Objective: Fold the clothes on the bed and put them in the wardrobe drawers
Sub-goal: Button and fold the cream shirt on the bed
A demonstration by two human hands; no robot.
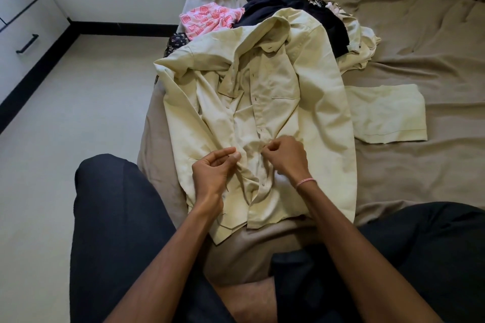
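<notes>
Here, at the near edge of the bed (420, 178), the left hand (212, 172) and right hand (286, 157) each pinch the front of the pale shirt (275, 92) with curled fingers (228, 151).

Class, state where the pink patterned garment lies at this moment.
Head view: the pink patterned garment lies near the left edge of the bed, beside the navy garment and just beyond the cream shirt.

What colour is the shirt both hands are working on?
The shirt is plain pale cream-yellow, no pattern, best seen in the head view.
</notes>
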